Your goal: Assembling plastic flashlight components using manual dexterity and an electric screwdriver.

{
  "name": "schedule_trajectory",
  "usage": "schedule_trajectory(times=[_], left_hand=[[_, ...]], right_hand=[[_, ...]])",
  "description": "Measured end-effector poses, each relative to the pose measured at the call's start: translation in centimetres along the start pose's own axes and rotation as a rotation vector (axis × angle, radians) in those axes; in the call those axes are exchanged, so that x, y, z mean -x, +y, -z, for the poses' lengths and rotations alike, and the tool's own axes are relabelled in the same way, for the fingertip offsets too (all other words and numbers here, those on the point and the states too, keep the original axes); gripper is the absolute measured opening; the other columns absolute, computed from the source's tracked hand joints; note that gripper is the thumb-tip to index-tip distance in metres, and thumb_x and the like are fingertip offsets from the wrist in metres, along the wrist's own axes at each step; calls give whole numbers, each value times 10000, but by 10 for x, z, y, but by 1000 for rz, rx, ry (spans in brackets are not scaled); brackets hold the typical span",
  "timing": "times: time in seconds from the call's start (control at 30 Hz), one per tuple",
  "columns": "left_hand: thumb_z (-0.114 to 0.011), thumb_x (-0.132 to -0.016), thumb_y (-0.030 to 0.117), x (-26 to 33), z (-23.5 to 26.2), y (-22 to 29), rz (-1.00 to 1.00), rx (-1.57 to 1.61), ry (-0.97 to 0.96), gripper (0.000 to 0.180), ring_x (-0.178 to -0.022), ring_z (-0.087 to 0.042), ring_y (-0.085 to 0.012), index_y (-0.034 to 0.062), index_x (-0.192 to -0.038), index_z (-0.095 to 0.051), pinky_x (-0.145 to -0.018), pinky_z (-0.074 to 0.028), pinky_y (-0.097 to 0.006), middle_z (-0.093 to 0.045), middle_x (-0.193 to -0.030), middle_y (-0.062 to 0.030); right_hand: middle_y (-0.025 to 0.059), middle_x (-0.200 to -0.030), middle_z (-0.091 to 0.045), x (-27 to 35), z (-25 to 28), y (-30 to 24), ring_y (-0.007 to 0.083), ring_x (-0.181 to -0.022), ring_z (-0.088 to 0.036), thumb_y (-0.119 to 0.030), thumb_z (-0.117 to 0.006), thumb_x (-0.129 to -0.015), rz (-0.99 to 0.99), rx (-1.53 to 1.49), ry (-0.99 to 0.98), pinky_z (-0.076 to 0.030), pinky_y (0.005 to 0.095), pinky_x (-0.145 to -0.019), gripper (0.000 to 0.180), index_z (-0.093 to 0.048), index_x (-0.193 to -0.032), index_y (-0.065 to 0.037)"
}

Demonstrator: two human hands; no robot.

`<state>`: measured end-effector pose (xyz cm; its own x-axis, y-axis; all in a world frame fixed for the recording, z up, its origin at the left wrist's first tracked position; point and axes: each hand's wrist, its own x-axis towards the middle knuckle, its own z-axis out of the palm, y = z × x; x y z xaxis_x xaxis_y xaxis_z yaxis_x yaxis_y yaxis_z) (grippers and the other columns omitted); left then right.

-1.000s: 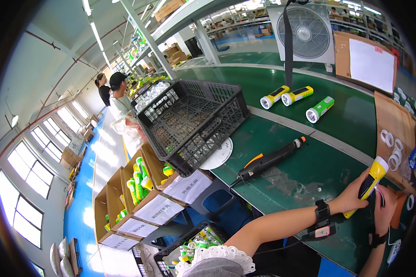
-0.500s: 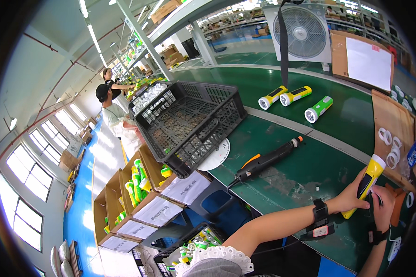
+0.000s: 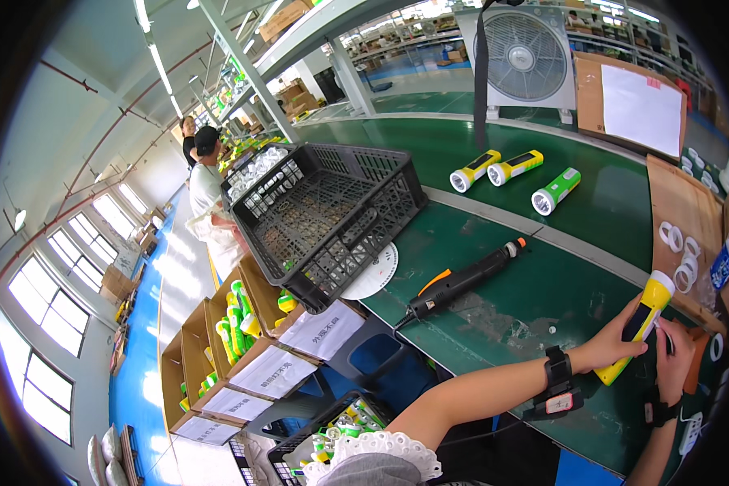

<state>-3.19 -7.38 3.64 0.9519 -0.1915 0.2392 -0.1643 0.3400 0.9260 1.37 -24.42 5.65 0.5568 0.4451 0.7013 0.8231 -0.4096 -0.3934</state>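
Note:
My left hand [image 3: 611, 350] is wrapped round a yellow flashlight [image 3: 658, 292] with a white head and a dark side panel. The flashlight is tilted, its head up and away from me, its yellow tail near the table. Close beside its lower half, my right hand [image 3: 674, 360] is closed, fingers bent together. Something small and dark shows at those fingers, too little to name. On the green table [image 3: 510, 316] a black electric screwdriver [image 3: 462, 283] with an orange lever lies to the left. Two yellow flashlights [image 3: 514, 168] and a green flashlight [image 3: 556, 192] lie farther back.
A black plastic crate [image 3: 332, 243] stands at the left over a white disc [image 3: 373, 275]. White rings [image 3: 688, 267] lie on a board at the right. Cardboard boxes [image 3: 243, 356] hold flashlights below the table's left edge. A fan [image 3: 520, 61] stands behind; a person [image 3: 208, 182] is beyond the crate.
The view has shifted slightly. Both hands stay at the flashlight, with the right fingers moved a little. The person beyond the crate has moved to the right and straightened.

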Motion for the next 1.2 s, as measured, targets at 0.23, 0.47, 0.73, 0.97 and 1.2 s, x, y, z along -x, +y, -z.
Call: schedule_trajectory(times=[0.23,0.47,0.73,0.97,1.2], left_hand=[[-595,-735,44,-2,8,-13,-97,-203,-29,889,-1220,-314,-192,94,-1414,-22,-1011,-243,-305,-295,-1351,-139],[-602,-732,57,-3,7,-11,-18,-51,-13,898,-1250,-281,-195,95,-1413,-18,-1019,-231,-309,-260,-1378,-128],[-619,-729,76,-2,5,-12,19,-82,-30,907,-1282,-229,-205,90,-1412,-22,-1035,-195,-313,-224,-1402,-135],[-603,-754,72,3,-3,1,137,12,-33,887,-924,-508,-156,92,-1411,-6,-817,-418,-284,-432,-1159,-106],[-604,-739,60,0,3,-15,-15,-67,6,896,-983,-487,-192,84,-1408,-9,-862,-390,-295,-416,-1199,-129]], right_hand=[[127,-842,-625,-1,2,3,264,-756,-590,47,-594,-746,-24,-11,-16,-444,318,-690,152,-595,-893,5],[123,-830,-619,-1,-2,-1,263,-762,-587,46,-610,-729,53,4,-34,-440,315,-701,167,-591,-890,7],[128,-822,-607,2,-5,7,267,-759,-578,50,-613,-715,-128,-23,28,-439,310,-698,157,-584,-865,12],[120,-816,-595,9,5,14,273,-761,-554,50,-615,-694,-153,-221,-104,-436,310,-708,171,-579,-852,-2],[124,-803,-593,-1,-4,-7,294,-758,-570,63,-591,-700,18,17,-42,-445,345,-706,171,-571,-856,-3]])
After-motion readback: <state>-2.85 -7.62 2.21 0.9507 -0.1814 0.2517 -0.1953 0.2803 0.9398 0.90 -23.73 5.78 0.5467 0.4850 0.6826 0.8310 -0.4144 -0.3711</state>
